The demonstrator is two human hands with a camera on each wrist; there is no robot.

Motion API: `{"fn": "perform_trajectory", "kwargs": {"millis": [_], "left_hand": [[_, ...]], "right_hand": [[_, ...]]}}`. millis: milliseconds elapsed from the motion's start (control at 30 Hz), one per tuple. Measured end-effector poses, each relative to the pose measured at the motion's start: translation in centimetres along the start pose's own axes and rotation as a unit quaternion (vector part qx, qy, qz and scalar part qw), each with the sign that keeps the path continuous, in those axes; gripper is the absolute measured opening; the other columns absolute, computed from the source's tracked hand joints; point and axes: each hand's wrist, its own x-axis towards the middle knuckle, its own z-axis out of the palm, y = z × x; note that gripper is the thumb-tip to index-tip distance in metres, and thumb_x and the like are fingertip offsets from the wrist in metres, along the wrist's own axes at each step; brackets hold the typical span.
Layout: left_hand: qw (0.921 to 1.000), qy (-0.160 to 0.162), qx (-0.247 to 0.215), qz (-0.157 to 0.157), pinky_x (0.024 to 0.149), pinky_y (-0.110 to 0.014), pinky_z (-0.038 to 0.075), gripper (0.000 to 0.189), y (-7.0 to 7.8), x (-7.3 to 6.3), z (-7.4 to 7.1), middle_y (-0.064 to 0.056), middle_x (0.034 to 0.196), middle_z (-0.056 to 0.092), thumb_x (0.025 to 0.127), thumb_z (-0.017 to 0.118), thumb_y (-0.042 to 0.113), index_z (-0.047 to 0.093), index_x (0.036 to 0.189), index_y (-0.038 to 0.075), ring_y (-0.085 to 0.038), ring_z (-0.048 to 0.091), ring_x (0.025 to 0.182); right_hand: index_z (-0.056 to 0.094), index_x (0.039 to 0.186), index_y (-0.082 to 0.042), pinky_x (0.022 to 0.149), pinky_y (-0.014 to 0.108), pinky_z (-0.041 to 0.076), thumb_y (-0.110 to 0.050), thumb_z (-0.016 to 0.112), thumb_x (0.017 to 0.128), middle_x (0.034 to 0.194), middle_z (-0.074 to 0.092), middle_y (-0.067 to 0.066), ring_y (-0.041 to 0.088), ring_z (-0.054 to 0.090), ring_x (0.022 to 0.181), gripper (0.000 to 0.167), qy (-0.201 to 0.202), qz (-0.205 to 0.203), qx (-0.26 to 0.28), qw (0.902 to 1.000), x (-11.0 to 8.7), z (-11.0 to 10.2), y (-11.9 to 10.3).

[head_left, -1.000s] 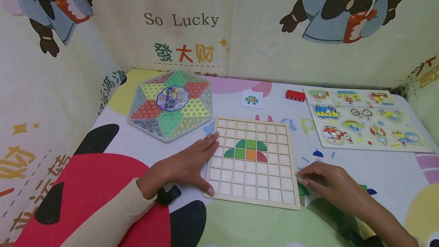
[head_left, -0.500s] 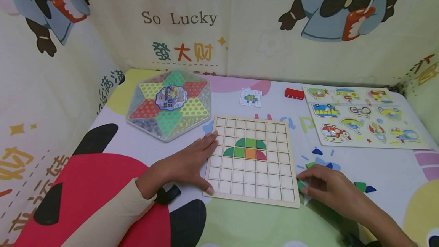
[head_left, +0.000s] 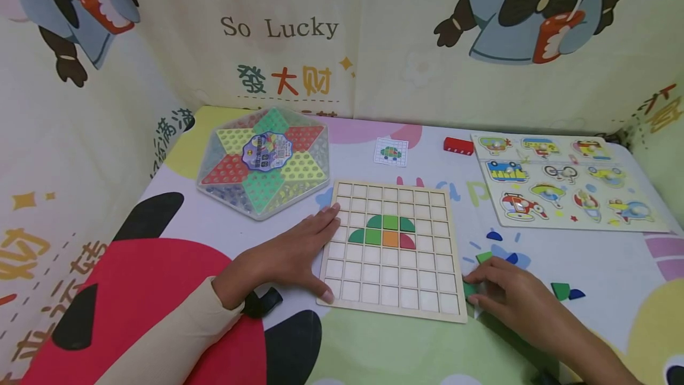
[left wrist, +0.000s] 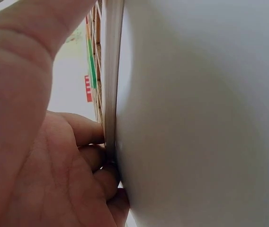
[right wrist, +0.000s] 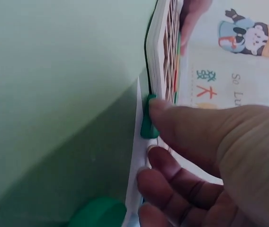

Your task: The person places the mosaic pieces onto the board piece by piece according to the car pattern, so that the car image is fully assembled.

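Note:
A square wooden grid board (head_left: 393,309) lies on the table with green, orange and red tiles (head_left: 390,223) in its upper middle cells. My left hand (head_left: 291,254) rests along the board's left edge, thumb and fingers spread apart. In the left wrist view its fingertips (left wrist: 94,130) touch the board's side. Beside the board's lower right edge, my right hand (head_left: 510,296) pinches a green tile (head_left: 468,290). The right wrist view has the thumb (right wrist: 165,113) on that green tile (right wrist: 147,120) and the other fingers curled below; its far side is hidden.
Loose blue half-round tiles (head_left: 494,236) and green tiles (head_left: 560,291) lie around the right hand. A small pattern card (head_left: 390,152), a red block (head_left: 458,146), a hexagonal checkers box (head_left: 264,165) and a vehicle puzzle board (head_left: 572,183) stand farther back.
My right hand has shifted slightly down and its fingers have settled around the green tile, uncovering tiles behind it. The left hand and the board stay put.

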Motion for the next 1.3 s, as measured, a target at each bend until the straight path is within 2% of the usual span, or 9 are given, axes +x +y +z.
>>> {"fn": "perform_trajectory", "kwargs": {"millis": [167,467,600,733,833,1000,1167,1300], "left_hand": [[1.0,0.002,-0.001,0.001,0.117,-0.045,0.012,0.127,0.0,-0.1,-0.2,-0.011,0.162,0.001,0.065,0.082,0.061,0.016,0.154,0.0,-0.026,0.0,0.148],[1.0,0.007,-0.003,-0.001,0.117,-0.045,0.013,0.127,0.1,-0.2,-0.4,-0.011,0.162,0.002,0.064,0.083,0.06,0.017,0.154,0.001,-0.026,0.0,0.148],[1.0,0.008,0.0,0.0,0.117,-0.044,0.013,0.127,0.0,-0.2,-0.4,-0.01,0.163,0.002,0.064,0.082,0.061,0.017,0.154,0.001,-0.025,0.001,0.148],[1.0,0.009,0.001,0.0,0.117,-0.044,0.013,0.128,-0.1,-0.1,-0.3,-0.01,0.163,0.002,0.063,0.082,0.062,0.016,0.154,0.001,-0.025,0.0,0.148],[1.0,0.009,0.002,0.001,0.117,-0.044,0.013,0.128,-0.2,-0.1,-0.3,-0.01,0.163,0.002,0.063,0.082,0.063,0.016,0.154,0.001,-0.025,0.0,0.148],[1.0,0.009,0.001,0.001,0.117,-0.044,0.013,0.128,-0.2,-0.2,-0.3,-0.01,0.163,0.002,0.063,0.082,0.062,0.016,0.154,0.0,-0.025,0.0,0.148],[1.0,0.002,-0.004,-0.004,0.117,-0.041,0.012,0.128,-0.1,-0.2,0.0,-0.009,0.163,0.001,0.064,0.082,0.063,0.015,0.155,0.001,-0.023,-0.001,0.148],[1.0,-0.004,-0.001,-0.007,0.117,-0.039,0.012,0.127,0.0,-0.1,0.1,-0.007,0.163,0.0,0.064,0.081,0.063,0.015,0.155,0.003,-0.021,-0.001,0.148]], "right_hand": [[0.074,0.103,-0.018,0.06,0.022,0.046,-0.009,0.085,0.073,0.098,0.06,-0.01,0.004,0.048,0.075,0.033,0.014,-0.004,-0.031,0.9994,0.1,0.0,-0.3],[0.075,0.107,-0.018,0.057,0.021,0.042,-0.01,0.083,0.077,0.101,0.055,-0.007,0.007,0.046,0.074,0.032,-0.002,0.021,0.004,0.9998,0.4,-0.2,0.3],[0.073,0.102,-0.019,0.058,0.022,0.043,-0.008,0.084,0.075,0.103,0.056,-0.008,0.006,0.047,0.076,0.032,0.022,-0.005,0.003,0.9997,0.3,0.0,0.3],[0.064,0.098,-0.019,0.058,0.021,0.044,0.0,0.083,0.073,0.092,0.057,-0.013,0.003,0.048,0.074,0.037,0.043,-0.026,0.021,0.9985,0.2,0.2,0.2],[0.063,0.098,-0.015,0.058,0.021,0.046,0.004,0.081,0.073,0.085,0.058,-0.013,0.001,0.049,0.071,0.036,0.042,-0.025,0.032,0.9983,0.2,0.2,0.1],[0.067,0.1,-0.015,0.063,0.023,0.051,0.005,0.079,0.075,0.095,0.065,-0.01,0.003,0.056,0.079,0.034,0.041,-0.022,0.021,0.9987,0.5,-0.1,-0.1],[0.071,0.112,-0.013,0.06,0.022,0.049,0.006,0.077,0.078,0.096,0.064,-0.009,0.002,0.052,0.073,0.039,0.027,-0.023,0.019,0.9992,0.9,-0.5,-0.2],[0.072,0.109,-0.012,0.059,0.021,0.049,0.008,0.076,0.078,0.095,0.062,-0.009,0.001,0.051,0.07,0.037,0.02,-0.041,0.029,0.9986,1.3,-0.8,-0.4]]}}
